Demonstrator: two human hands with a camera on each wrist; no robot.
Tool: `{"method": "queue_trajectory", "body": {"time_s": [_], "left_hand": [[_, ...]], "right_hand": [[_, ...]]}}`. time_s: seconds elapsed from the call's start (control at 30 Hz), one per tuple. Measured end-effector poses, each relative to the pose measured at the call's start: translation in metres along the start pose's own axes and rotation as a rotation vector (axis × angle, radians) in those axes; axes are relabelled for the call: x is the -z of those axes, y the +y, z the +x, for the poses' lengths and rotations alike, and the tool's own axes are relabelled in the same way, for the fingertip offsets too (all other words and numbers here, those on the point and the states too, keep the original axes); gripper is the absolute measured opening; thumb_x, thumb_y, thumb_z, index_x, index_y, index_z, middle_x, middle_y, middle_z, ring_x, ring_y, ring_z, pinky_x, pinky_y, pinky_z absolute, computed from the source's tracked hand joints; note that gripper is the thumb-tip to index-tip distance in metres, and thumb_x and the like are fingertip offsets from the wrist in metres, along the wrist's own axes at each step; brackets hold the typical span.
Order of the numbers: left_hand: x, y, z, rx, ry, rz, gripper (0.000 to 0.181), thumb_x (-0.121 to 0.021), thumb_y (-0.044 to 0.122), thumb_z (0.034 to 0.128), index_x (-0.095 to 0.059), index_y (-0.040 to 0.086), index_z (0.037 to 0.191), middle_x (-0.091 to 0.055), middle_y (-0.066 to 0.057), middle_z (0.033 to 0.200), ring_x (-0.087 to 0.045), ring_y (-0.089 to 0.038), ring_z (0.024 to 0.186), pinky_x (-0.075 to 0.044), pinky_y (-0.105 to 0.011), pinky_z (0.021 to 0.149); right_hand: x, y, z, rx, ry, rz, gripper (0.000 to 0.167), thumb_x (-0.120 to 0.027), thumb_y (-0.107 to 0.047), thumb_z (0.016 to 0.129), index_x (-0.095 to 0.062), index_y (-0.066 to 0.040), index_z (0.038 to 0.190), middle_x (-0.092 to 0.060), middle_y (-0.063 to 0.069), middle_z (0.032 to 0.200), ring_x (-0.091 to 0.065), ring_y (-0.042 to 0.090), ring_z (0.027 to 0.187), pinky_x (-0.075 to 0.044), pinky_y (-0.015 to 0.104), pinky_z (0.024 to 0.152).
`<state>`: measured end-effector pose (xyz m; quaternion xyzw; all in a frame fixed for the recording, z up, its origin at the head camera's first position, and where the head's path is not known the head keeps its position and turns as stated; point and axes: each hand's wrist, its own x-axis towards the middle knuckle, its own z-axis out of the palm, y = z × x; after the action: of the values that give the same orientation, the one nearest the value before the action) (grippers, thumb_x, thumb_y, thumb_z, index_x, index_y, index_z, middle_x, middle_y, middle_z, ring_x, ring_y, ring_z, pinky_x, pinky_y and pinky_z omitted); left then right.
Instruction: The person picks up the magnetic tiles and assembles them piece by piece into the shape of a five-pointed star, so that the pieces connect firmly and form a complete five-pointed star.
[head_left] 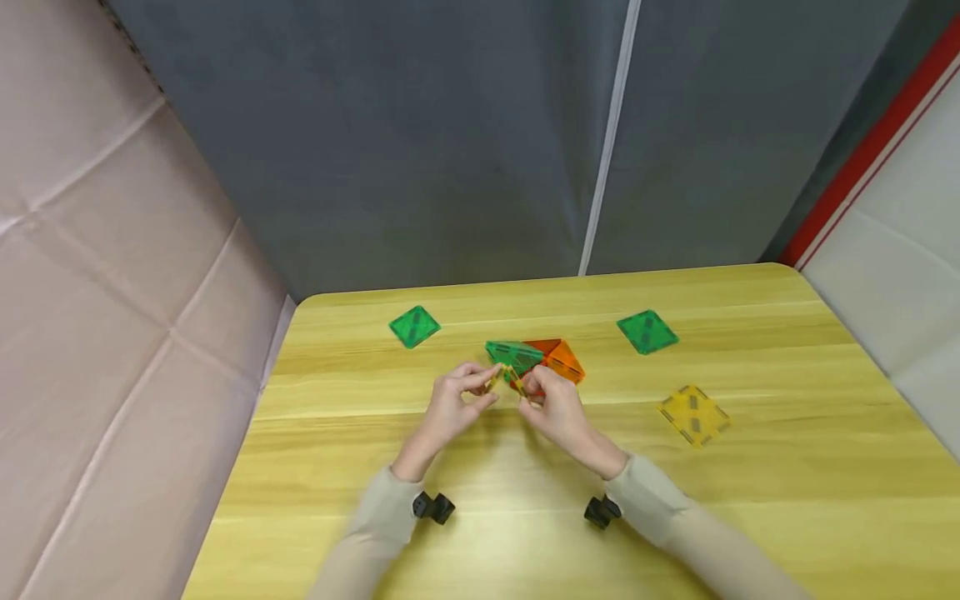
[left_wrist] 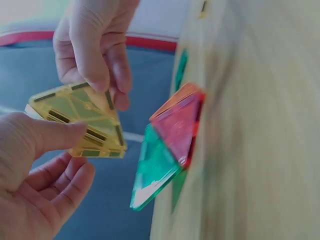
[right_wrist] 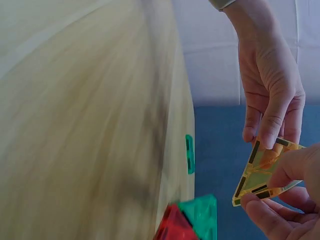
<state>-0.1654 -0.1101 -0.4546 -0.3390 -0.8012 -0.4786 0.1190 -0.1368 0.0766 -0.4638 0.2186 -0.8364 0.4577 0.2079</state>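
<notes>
Head view has both my hands over the wood-grained table, apart from each other, with a pair of yellow tiles between them. My left hand pinches one side of the pair, its thumb lying flat along a face, and my right hand pinches the other side between thumb and fingers. From above, the two tiles lean together at the top like a small tent; the left wrist view shows dark strips along their edges and a gap between them and the cluster, so I am holding them clear of it. That cluster stands on the table just beyond my fingers: a green tile to the left, a red tile in the middle and an orange tile to the right, touching and tilted against each other. Farther off, one green square lies flat at the far left, another green square at the far right, and a yellow square nearer me on the right.
</notes>
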Motion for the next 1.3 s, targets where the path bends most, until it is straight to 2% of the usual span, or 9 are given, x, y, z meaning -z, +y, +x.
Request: {"method": "queue_trajectory", "body": {"time_s": [0.17,0.3,0.4,0.53,0.8,1.13,1.3], "left_hand": [[-0.022,0.001,0.005,-0.057,-0.007,0.039,0.041,-0.074,-0.012,0.0691,-0.067,-0.005,0.109,-0.068,-0.02,0.1,-0.067,-0.027,0.08,-0.053,-0.021,0.07],[-0.034,0.0,0.01,-0.105,-0.02,0.146,0.042,-0.075,-0.01,0.0698,-0.067,-0.002,0.11,-0.068,-0.018,0.101,-0.067,-0.026,0.084,-0.052,-0.019,0.072],[-0.039,-0.001,0.013,-0.148,-0.023,0.215,0.041,-0.075,-0.009,0.0703,-0.068,-0.001,0.11,-0.069,-0.015,0.1,-0.068,-0.024,0.085,-0.052,-0.021,0.074],[-0.042,-0.004,0.016,-0.188,-0.033,0.271,0.04,-0.074,-0.009,0.0709,-0.069,0.0,0.109,-0.069,-0.013,0.101,-0.068,-0.022,0.084,-0.052,-0.022,0.075],[-0.045,-0.01,0.017,-0.218,-0.064,0.336,0.038,-0.074,-0.007,0.0709,-0.069,0.001,0.108,-0.07,-0.011,0.099,-0.068,-0.02,0.081,-0.053,-0.023,0.072],[-0.044,-0.017,0.018,-0.253,-0.077,0.346,0.038,-0.075,-0.007,0.0696,-0.069,0.001,0.106,-0.07,-0.011,0.098,-0.068,-0.02,0.081,-0.053,-0.022,0.073],[-0.044,-0.018,0.016,-0.248,-0.113,0.356,0.038,-0.074,-0.008,0.0686,-0.069,0.0,0.105,-0.07,-0.011,0.099,-0.068,-0.021,0.085,-0.053,-0.024,0.075]], "right_hand": [[0.015,0.009,-0.011,0.01,0.001,-0.11,0.027,-0.067,0.017,0.062,-0.052,-0.001,0.076,-0.049,0.004,0.07,-0.059,0.023,0.067,-0.053,0.025,0.058],[0.021,0.017,-0.017,-0.008,0.002,-0.153,0.031,-0.069,0.02,0.062,-0.052,0.0,0.078,-0.047,0.003,0.071,-0.059,0.022,0.07,-0.054,0.025,0.062],[0.021,0.022,-0.019,-0.006,0.005,-0.162,0.033,-0.07,0.02,0.061,-0.051,-0.001,0.078,-0.045,0.002,0.071,-0.057,0.02,0.071,-0.054,0.026,0.062],[0.02,0.028,-0.021,0.009,0.013,-0.167,0.037,-0.071,0.021,0.06,-0.046,-0.002,0.075,-0.045,0.004,0.072,-0.056,0.019,0.07,-0.053,0.026,0.059],[0.019,0.035,-0.023,0.011,-0.003,-0.179,0.041,-0.07,0.022,0.06,-0.04,-0.004,0.071,-0.052,0.01,0.08,-0.06,0.023,0.075,-0.053,0.025,0.061],[0.014,0.039,-0.024,0.008,-0.021,-0.197,0.041,-0.07,0.021,0.061,-0.04,-0.004,0.073,-0.05,0.009,0.082,-0.059,0.023,0.077,-0.053,0.026,0.06],[0.014,0.04,-0.024,-0.005,-0.041,-0.207,0.041,-0.069,0.02,0.06,-0.04,-0.005,0.073,-0.048,0.008,0.082,-0.056,0.02,0.074,-0.051,0.025,0.058]]}}
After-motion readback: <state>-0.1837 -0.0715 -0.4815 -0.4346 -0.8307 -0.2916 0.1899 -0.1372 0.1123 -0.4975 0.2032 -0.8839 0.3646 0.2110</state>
